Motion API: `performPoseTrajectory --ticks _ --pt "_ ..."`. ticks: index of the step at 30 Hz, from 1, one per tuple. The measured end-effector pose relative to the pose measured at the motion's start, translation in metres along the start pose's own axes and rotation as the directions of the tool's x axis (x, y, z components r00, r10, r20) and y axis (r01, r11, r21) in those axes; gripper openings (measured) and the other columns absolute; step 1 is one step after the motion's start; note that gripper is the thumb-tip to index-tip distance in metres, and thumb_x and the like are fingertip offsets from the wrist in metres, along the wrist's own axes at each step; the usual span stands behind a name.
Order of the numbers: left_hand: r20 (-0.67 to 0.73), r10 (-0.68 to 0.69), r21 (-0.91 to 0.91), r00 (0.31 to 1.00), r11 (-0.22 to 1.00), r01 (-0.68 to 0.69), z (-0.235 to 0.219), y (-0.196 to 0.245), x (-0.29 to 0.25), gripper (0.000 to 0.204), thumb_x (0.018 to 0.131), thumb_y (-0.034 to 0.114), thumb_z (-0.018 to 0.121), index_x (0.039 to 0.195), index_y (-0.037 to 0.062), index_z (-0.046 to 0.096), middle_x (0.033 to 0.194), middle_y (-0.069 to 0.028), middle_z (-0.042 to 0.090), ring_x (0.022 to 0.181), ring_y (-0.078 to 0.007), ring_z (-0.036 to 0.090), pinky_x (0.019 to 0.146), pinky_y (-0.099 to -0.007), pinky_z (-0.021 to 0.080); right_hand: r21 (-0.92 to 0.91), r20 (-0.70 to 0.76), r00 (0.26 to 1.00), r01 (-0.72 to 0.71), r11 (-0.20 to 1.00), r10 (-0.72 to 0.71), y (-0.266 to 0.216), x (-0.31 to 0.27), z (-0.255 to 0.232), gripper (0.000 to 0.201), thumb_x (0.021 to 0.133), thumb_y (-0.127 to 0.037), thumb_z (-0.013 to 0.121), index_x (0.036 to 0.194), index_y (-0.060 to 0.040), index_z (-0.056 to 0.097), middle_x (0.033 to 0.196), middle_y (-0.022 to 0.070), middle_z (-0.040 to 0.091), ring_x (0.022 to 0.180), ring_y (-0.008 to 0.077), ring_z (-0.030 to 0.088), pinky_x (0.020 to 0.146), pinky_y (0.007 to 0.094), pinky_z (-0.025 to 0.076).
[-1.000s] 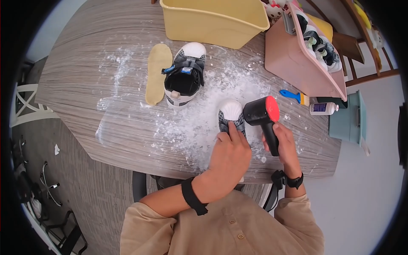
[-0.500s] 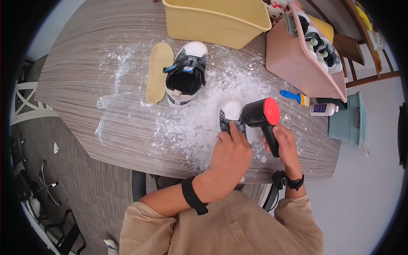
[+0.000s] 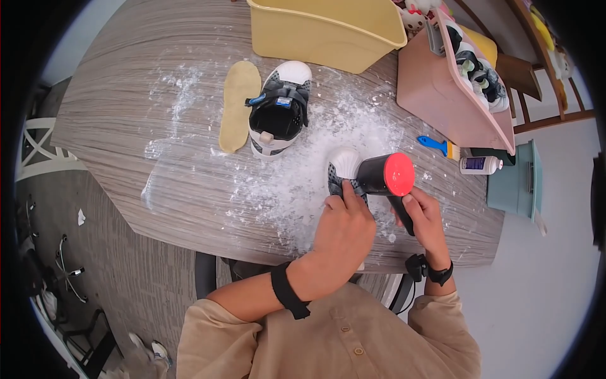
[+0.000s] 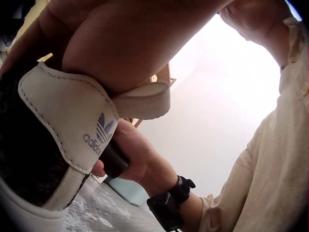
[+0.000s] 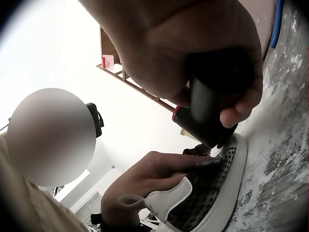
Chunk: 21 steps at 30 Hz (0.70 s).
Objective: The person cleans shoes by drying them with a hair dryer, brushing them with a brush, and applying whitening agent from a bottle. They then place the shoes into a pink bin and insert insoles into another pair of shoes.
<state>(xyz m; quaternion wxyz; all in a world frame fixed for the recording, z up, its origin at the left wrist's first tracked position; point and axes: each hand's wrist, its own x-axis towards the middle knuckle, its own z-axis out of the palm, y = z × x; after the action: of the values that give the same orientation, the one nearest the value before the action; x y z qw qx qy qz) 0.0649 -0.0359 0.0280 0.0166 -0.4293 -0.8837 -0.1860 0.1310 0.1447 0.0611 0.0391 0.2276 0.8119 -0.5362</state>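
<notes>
In the head view, a black-and-white sneaker (image 3: 344, 163) with a white ribbed toe stands on the powdery tabletop. My left hand (image 3: 344, 230) holds it from above at the ankle opening, with two fingers stretched over its upper. The left wrist view shows its white heel patch (image 4: 72, 113) with an adidas logo and a pull loop. My right hand (image 3: 426, 218) grips the handle of a black hair dryer (image 3: 374, 175) with a red round end. Its barrel lies beside the sneaker's toe, the red end facing away from the shoe.
A second sneaker (image 3: 278, 117) and a beige insole (image 3: 240, 106) lie at the back left. Behind stand a yellow bin (image 3: 325, 38) and a pink bin (image 3: 435, 95) with shoes. A blue-handled brush (image 3: 435, 145) and a white bottle (image 3: 480, 165) sit right, near a teal box (image 3: 514, 180).
The hair dryer has tilted, and its red end has come lower and slightly left, turning more toward the head camera. The left hand keeps its place on the sneaker. Shoed feet appear on the floor at lower left.
</notes>
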Motion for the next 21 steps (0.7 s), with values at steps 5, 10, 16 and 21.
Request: performPoseTrajectory --ticks 5,10,16,21 --pt "0.007 -0.003 -0.01 1.0 1.0 0.003 0.0004 0.0 -0.0004 0.036 0.07 0.009 0.06 0.102 -0.0078 0.066 0.113 -0.03 0.061 0.07 -0.0235 0.06 0.052 -0.0273 0.051 -0.024 -0.025 0.999 0.024 0.999 -0.025 0.0036 0.0016 -0.0014 0.032 0.096 -0.021 0.05 0.113 0.0031 0.06 0.077 0.004 0.061 0.06 0.0083 0.053 0.055 0.0236 0.043" --pt "0.006 -0.015 -0.014 1.0 1.0 0.015 0.0007 0.0 -0.0009 0.036 0.07 0.009 0.06 0.102 -0.0076 0.066 0.114 -0.0298 0.06 0.07 -0.0239 0.06 0.053 -0.0278 0.051 -0.053 -0.004 1.0 0.031 0.998 -0.031 0.0021 -0.0011 -0.0008 0.033 0.095 -0.021 0.053 0.116 0.0035 0.06 0.077 0.0029 0.059 0.061 0.0082 0.052 0.057 0.0236 0.043" --pt "0.011 -0.03 -0.039 0.999 0.999 0.031 0.002 -0.0002 -0.0009 0.036 0.07 0.008 0.059 0.102 -0.0076 0.066 0.115 -0.0293 0.06 0.071 -0.0247 0.06 0.053 -0.0286 0.052 -0.079 -0.003 1.0 0.02 0.997 -0.02 -0.002 -0.002 0.0004 0.032 0.093 -0.019 0.055 0.116 0.0031 0.061 0.075 0.0027 0.059 0.063 0.0078 0.052 0.057 0.0238 0.044" --pt "0.009 -0.033 -0.056 0.999 0.998 0.034 0.0012 -0.001 -0.0017 0.036 0.07 0.008 0.059 0.102 -0.0076 0.066 0.115 -0.0287 0.06 0.071 -0.0249 0.06 0.053 -0.0288 0.052 -0.099 0.037 0.999 0.039 0.994 -0.036 -0.0027 -0.0006 -0.0027 0.032 0.093 -0.019 0.056 0.116 0.0027 0.061 0.076 0.003 0.059 0.062 0.0075 0.052 0.058 0.0234 0.044"
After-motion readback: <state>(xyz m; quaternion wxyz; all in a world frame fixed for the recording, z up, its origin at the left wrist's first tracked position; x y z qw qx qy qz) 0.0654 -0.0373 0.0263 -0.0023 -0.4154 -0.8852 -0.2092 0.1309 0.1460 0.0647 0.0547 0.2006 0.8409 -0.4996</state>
